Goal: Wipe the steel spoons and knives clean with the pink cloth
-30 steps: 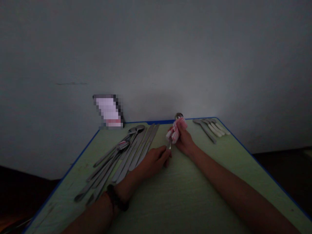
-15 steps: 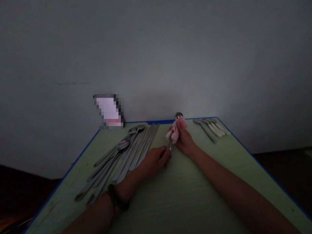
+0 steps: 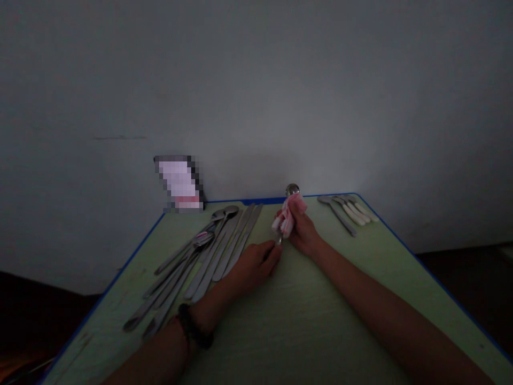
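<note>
A metal spoon [image 3: 292,189] is held up over the far middle of the table, its round bowl toward the wall. My left hand [image 3: 258,261] is closed on the lower end of its handle. Higher up, my right hand [image 3: 303,229] grips a crumpled pink and white cloth [image 3: 285,218] that is wrapped round the spoon just below the bowl. The cloth hides the middle of the handle. Left of my left hand lie several table knives [image 3: 236,240] side by side, and beyond them a pile of metal spoons [image 3: 180,267].
At the far right lie a metal spoon [image 3: 339,216] and several pieces of cutlery with white handles [image 3: 356,213]. A blurred-out phone-like device [image 3: 179,184] leans on the wall [image 3: 256,96] at the back left. The green table [image 3: 288,331] has a blue edge.
The spoon has shifted very slightly to the left and up, and less of its handle shows between the cloth and my left hand. Both hands keep their grip.
</note>
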The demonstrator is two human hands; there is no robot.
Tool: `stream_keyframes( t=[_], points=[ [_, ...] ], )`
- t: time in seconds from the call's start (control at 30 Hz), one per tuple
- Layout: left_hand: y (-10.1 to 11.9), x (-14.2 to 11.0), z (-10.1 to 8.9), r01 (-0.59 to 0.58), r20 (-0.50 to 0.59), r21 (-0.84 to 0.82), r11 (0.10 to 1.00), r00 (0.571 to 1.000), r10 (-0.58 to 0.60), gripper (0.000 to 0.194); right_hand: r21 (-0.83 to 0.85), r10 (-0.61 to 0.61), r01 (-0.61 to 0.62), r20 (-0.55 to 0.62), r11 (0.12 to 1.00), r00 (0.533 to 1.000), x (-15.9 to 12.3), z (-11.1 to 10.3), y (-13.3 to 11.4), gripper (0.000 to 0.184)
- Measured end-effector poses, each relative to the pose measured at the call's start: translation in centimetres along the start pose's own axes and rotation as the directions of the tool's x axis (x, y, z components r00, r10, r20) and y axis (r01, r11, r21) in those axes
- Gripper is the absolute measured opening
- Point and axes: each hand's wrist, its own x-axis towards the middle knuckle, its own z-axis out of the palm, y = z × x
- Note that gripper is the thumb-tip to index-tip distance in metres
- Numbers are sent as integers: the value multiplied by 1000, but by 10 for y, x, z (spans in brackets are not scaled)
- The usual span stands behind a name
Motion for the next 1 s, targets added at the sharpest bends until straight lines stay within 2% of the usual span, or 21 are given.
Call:
stream_keyframes(
  t=[1.0],
  points=[
    [-2,1,2,-24,-20,40,999,999,25,39,-71,20,-20,-2,997,1000,-1,2,0,37]
  ],
)
